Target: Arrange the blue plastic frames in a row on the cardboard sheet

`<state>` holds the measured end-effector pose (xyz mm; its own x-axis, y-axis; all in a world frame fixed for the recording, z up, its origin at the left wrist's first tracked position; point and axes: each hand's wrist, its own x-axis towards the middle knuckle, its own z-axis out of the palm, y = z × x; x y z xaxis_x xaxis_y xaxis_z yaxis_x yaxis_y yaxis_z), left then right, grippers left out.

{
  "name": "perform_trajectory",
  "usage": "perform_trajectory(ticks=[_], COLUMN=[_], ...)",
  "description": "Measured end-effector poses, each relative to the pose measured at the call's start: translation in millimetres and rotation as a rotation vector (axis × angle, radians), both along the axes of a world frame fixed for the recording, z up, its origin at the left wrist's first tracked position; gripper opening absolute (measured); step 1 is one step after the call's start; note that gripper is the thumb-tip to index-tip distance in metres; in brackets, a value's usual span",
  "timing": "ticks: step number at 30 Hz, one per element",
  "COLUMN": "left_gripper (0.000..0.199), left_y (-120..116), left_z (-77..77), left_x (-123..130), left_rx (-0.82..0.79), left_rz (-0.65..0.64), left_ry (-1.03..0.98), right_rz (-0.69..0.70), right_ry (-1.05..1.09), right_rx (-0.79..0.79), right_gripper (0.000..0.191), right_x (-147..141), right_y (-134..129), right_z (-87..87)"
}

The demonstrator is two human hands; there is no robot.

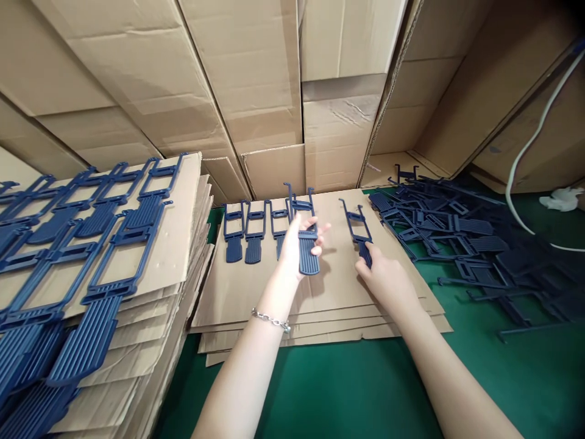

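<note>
My left hand [292,247] holds a blue plastic frame part [309,256] with a ribbed paddle, its fingers curled behind it, above a cardboard sheet [333,292]. Farther right, my right hand [381,271] pinches the ribbed end of another blue part [359,225], whose hooked arms point away from me. Left of my left hand, several similar parts lie in a row on the sheet, such as one blue part [253,235]; the one nearest the hand is partly hidden behind it.
A tall stack of cardboard sheets [173,244] at left bears rows of blue parts [123,256]. A tangled pile of blue parts [457,225] lies on the green table [342,390] at right. Cardboard boxes [256,79] stand behind; a white cable [516,177] hangs at right.
</note>
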<state>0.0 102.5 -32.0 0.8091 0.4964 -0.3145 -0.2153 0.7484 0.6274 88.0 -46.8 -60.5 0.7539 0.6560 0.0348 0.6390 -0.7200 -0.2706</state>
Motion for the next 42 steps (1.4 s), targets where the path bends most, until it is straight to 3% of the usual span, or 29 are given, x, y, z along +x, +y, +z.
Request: perform_trajectory(ticks=[2,4,9,18,27,29,31,33,35,38,42], left_gripper=[0.048,0.049,0.041,0.006,0.020,0.020,0.022,0.026,0.030,0.041,0.053], left_y=[9,15,24,28,28,25,21,16,8,-6,-24], left_z=[7.6,13.3,19.6,13.5,4.4,4.2,3.5,0.7,-4.3,-11.9,-13.5], left_x=[-6,-12,-24,-19,-18,-19,-17,-14,-7,3,10], left_rx=[-0.050,-0.041,-0.008,0.265,0.355,0.396,0.430,0.460,0.512,0.597,0.728], left_rz=[0.017,0.091,0.308,0.454,0.384,0.338,0.299,0.274,0.243,0.159,0.002], left_ry=[-0.014,-0.018,0.017,0.112,0.153,0.161,0.162,0.163,0.171,0.175,0.194], right_rz=[0.009,0.012,0.047,0.132,0.126,0.108,0.105,0.144,0.212,0.251,0.134], right_ry=[-0.044,-0.077,-0.189,-0.164,-0.043,0.000,0.064,0.145,0.191,0.155,0.135], right_rx=[-0.060,-0.088,-0.078,0.000,0.038,0.135,0.329,0.536,0.616,0.525,0.426], right_gripper=[0.045,0.044,0.046,0.047,0.045,0.048,0.049,0.050,0.053,0.064,0.059], right_x=[-4,-10,-21,-13,-9,-7,-7,-11,-19,-29,-23], right_y=[-1,0,8,46,79,81,78,71,59,43,31], right_z=[-1.1,-2.5,-10.9,-20.6,-14.2,-14.6,-13.4,-10.1,-6.1,-3.0,-4.6])
